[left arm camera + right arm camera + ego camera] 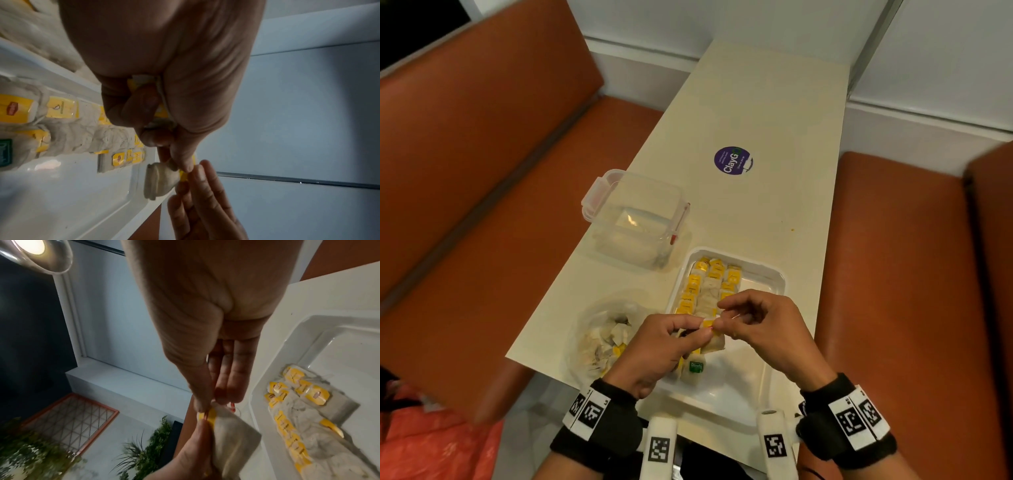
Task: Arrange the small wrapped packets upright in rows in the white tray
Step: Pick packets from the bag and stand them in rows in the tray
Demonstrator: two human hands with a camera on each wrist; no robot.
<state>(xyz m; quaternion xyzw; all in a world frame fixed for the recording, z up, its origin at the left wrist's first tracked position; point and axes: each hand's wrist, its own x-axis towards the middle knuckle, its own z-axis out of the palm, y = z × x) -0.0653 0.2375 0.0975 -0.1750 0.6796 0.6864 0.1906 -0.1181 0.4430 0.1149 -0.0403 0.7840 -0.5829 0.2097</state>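
A white tray lies on the table with several yellow-tagged packets standing in rows at its far end; they also show in the left wrist view and the right wrist view. One green-tagged packet sits nearer me. Above the tray both hands meet on one packet, a pale pouch with a yellow tag. My left hand pinches the packet at its tag and holds more packets in its curled fingers. My right hand pinches the tag's top.
A clear plastic bag of loose packets lies left of the tray. Behind it stands a clear lidded box. A purple round sticker marks the table farther back. Orange bench seats flank the table on both sides.
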